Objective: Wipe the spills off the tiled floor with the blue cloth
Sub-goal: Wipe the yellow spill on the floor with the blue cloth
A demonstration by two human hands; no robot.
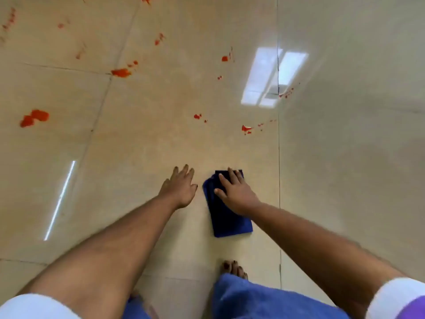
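Note:
A folded dark blue cloth (226, 215) lies flat on the beige tiled floor (138, 146) in front of me. My right hand (234, 192) presses on its far half with straight, spread fingers. Just to the cloth's left, my left hand (180, 187) rests flat on the bare tile, fingers spread, holding nothing. Orange-red spills dot the tiles beyond both hands: a small splash (246, 128) and drops (198, 116) nearest the cloth, a larger blot (34, 118) at far left, another blot (121, 72) on a grout line, and more spots farther away.
My bare foot (234, 269) and blue-clad knee (264, 300) are on the floor just behind the cloth. Grout lines run across the tiles. Ceiling lights reflect brightly at upper right (271, 77) and as a streak at left (60, 200).

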